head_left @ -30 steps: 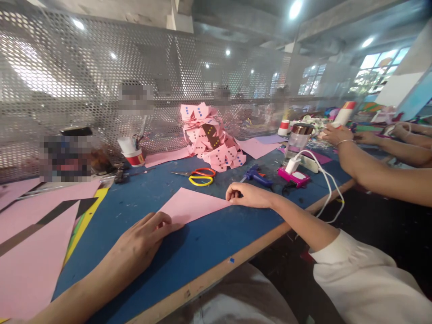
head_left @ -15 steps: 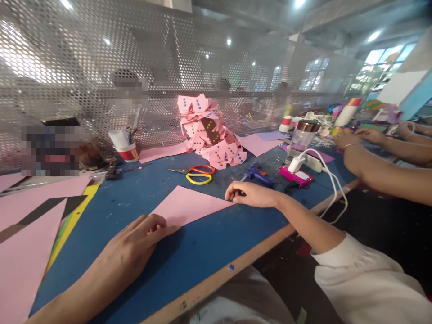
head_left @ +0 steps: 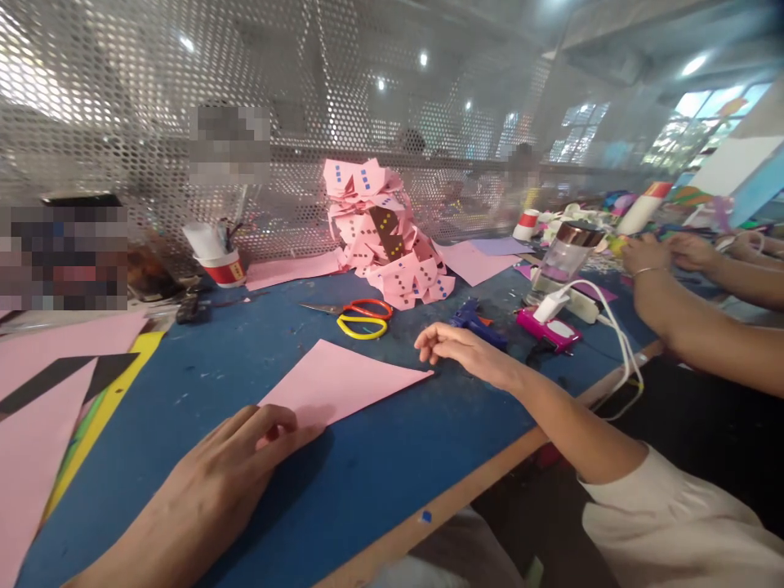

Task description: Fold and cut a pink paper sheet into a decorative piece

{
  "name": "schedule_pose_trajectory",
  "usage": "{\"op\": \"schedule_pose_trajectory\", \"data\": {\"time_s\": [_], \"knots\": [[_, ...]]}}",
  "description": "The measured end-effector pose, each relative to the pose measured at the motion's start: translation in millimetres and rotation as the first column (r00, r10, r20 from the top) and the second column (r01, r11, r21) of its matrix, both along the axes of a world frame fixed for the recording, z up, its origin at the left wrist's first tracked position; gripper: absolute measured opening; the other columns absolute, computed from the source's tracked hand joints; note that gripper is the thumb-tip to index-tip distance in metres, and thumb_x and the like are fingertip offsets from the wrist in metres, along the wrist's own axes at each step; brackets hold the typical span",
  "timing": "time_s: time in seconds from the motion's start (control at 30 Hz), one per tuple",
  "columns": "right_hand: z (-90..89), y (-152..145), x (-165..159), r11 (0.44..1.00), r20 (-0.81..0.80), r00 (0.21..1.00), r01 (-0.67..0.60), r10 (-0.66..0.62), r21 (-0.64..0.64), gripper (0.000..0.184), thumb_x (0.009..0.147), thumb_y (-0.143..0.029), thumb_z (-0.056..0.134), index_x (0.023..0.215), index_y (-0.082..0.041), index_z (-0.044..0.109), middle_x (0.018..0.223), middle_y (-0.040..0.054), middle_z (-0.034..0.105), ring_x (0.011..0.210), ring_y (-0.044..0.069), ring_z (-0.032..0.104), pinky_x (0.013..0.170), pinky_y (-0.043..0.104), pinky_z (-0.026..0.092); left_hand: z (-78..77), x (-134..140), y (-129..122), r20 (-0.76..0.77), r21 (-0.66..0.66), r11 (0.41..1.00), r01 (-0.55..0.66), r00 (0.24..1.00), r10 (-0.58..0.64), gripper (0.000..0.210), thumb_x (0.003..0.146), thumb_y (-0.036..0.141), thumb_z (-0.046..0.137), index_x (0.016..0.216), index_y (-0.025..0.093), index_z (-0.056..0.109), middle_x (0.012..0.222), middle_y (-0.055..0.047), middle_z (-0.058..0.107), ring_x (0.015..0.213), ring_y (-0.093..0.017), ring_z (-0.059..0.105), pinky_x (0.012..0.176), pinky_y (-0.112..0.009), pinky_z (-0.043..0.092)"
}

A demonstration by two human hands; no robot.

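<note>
A pink sheet of paper (head_left: 343, 380), shaped like a triangle, lies on the blue table with one point toward my right side. My left hand (head_left: 245, 457) pinches its near-left edge between thumb and curled fingers. My right hand (head_left: 462, 351) hovers just above the sheet's right tip, apart from it, fingers loosely bent and holding nothing. Beyond the sheet are scissors (head_left: 361, 318) with one red and one yellow handle loop. A blue glue gun (head_left: 478, 322) lies right behind my right hand. Farther back stands a pile of folded pink paper pieces (head_left: 380, 233) with small coloured squares.
Pink, black and yellow sheets (head_left: 46, 457) cover the left side. A paper cup (head_left: 221, 268) with tools stands by the perforated metal screen (head_left: 287, 106). Right of the glue gun are a magenta power strip (head_left: 548, 329), a clear jar (head_left: 560, 261) and a co-worker's arms (head_left: 692, 314).
My right hand has lifted off the sheet's right tip, and its fingers have loosened. My left hand keeps hold of the sheet. The view has shifted slightly.
</note>
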State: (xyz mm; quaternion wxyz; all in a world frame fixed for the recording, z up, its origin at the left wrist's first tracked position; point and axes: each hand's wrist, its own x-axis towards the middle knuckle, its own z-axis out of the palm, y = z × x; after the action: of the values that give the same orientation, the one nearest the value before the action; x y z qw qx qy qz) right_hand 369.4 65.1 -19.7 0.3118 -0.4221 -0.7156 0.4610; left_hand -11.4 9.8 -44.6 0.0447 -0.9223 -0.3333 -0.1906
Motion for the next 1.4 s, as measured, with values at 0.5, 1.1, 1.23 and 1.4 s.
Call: {"op": "schedule_pose_trajectory", "data": {"time_s": [0.5, 1.1, 1.23, 1.4], "knots": [[-6.6, -12, -26, 0.919, 0.423, 0.894, -0.032, -0.149, 0.392, 0.016, 0.086, -0.025, 0.071, 0.100, -0.022, 0.065, 0.097, 0.0039, 0.062, 0.094, 0.018, 0.060, 0.088, 0.033, 0.046, -0.8, 0, 8, 0.015, 0.071, 0.995, 0.075, 0.997, -0.076, 0.045, 0.099, 0.012, 0.037, 0.131, 0.033, 0.062, 0.105, -0.004, 0.066, 0.088, -0.016, 0.063, 0.078, -0.027, 0.050], [-2.5, -4, -66, 0.897, 0.465, 0.857, -0.007, -0.223, 0.443, 0.009, 0.095, -0.021, 0.060, 0.086, -0.022, 0.062, 0.088, 0.0024, 0.061, 0.084, 0.017, 0.058, 0.080, 0.032, 0.047, 6.1, -1, 5, 0.045, -0.009, 0.994, 0.111, 0.993, -0.110, 0.042, 0.102, 0.011, 0.034, 0.132, 0.023, 0.062, 0.101, -0.007, 0.065, 0.084, -0.017, 0.058, 0.078, -0.030, 0.049], [-9.3, -2, -72, 0.879, 0.441, 0.865, -0.001, -0.239, 0.477, 0.011, 0.095, -0.019, 0.058, 0.084, -0.023, 0.058, 0.084, 0.0025, 0.059, 0.080, 0.018, 0.057, 0.076, 0.033, 0.048, 5.9, -1, 5, 0.079, -0.038, 0.993, 0.116, 0.990, -0.112, 0.041, 0.100, 0.009, 0.036, 0.128, 0.021, 0.063, 0.101, -0.007, 0.064, 0.083, -0.018, 0.058, 0.078, -0.032, 0.049], [-14.3, -4, -70, 0.870, 0.439, 0.867, -0.015, -0.234, 0.494, 0.011, 0.099, -0.021, 0.053, 0.089, -0.024, 0.055, 0.086, 0.0040, 0.059, 0.081, 0.020, 0.057, 0.075, 0.036, 0.048, -1.2, -4, 6, 0.038, -0.038, 0.993, 0.112, 0.993, -0.110, 0.040, 0.101, 0.012, 0.038, 0.131, 0.020, 0.062, 0.101, -0.008, 0.064, 0.082, -0.020, 0.057, 0.075, -0.033, 0.049]]}}
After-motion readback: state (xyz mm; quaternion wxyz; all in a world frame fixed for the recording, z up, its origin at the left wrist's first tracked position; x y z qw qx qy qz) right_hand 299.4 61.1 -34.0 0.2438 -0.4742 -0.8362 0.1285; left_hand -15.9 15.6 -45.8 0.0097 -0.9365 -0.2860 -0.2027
